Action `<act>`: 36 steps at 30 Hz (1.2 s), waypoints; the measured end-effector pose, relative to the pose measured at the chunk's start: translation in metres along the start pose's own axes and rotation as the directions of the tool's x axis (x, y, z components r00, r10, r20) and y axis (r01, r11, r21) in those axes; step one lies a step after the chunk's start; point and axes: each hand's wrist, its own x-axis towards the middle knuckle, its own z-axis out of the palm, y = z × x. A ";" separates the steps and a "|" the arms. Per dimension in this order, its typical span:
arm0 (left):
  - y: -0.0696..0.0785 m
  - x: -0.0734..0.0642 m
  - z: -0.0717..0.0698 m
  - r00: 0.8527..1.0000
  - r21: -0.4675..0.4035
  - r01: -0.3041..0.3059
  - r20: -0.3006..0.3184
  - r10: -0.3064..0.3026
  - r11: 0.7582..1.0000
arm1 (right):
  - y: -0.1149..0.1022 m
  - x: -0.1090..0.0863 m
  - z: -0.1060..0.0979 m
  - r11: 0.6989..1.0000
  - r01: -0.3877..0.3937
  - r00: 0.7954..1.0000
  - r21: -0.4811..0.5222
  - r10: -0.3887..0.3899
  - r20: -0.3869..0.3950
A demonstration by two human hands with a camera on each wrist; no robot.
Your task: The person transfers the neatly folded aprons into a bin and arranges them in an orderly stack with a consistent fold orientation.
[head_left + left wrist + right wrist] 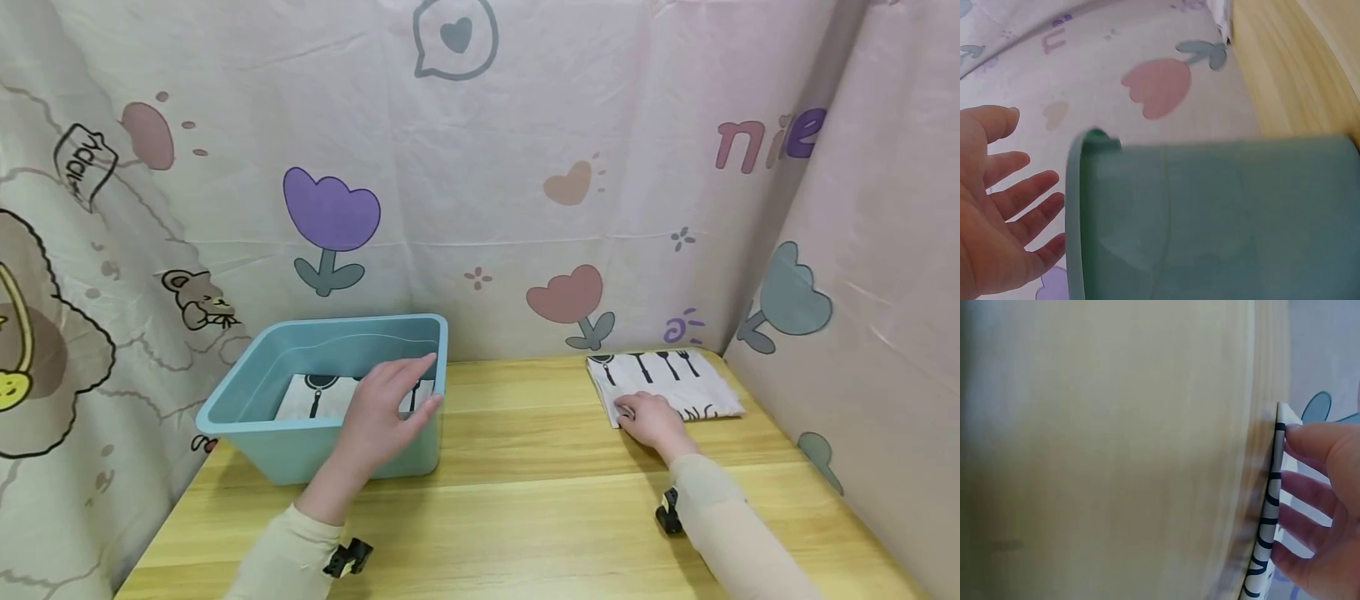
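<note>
On the right of the table lies a folded white cloth printed with black utensils and lettering. My right hand rests its fingertips on top, near the cloth's left front corner. In the right wrist view the thumb and fingers touch the upper face of the cloth, along its printed edge. My left hand hovers over the front right of a blue-green plastic bin, holding nothing, thumb apart from the fingers. Inside the bin lies a similar printed white cloth, partly hidden behind this hand.
The wooden table stretches between the bin and the folded cloth. A patterned curtain hangs behind the table and along both sides. Small black camera mounts sit on both sleeves.
</note>
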 end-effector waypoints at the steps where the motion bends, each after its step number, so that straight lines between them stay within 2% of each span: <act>1: 0.002 0.001 0.002 1.000 -0.013 -0.006 -0.005 0.006 1.000 | -0.002 0.001 0.001 1.000 0.004 1.000 -0.003 -0.004 0.002; 6: 0.014 0.006 0.011 0.999 -0.072 -0.029 -0.016 0.028 0.997 | -0.017 0.000 0.004 1.000 0.018 1.000 -0.011 -0.018 0.018; 13: 0.033 0.016 0.024 1.000 -0.137 0.000 0.008 0.001 0.991 | -0.041 -0.001 0.003 0.996 0.089 0.996 -0.028 -0.088 0.024; 19: 0.045 0.020 0.043 0.999 -0.162 0.014 0.037 -0.008 0.987 | -0.060 -0.002 0.006 0.992 0.128 0.991 -0.020 -0.127 0.044; 23: 0.048 0.020 0.056 0.996 -0.189 0.074 0.060 -0.064 0.979 | -0.072 -0.003 0.010 0.986 0.166 0.985 0.006 -0.167 0.042; 26: 0.048 0.019 0.065 0.988 -0.192 0.142 0.088 -0.127 0.971 | -0.080 -0.005 0.013 0.978 0.207 0.978 0.026 -0.208 0.033; 32: 0.050 0.018 0.080 0.966 -0.199 0.240 0.143 -0.214 0.950 | -0.093 -0.012 0.013 0.951 0.309 0.951 0.007 -0.309 0.026; 36: 0.051 0.017 0.088 0.946 -0.196 0.302 0.185 -0.268 0.933 | -0.102 -0.017 0.012 0.932 0.361 0.932 -0.003 -0.361 0.035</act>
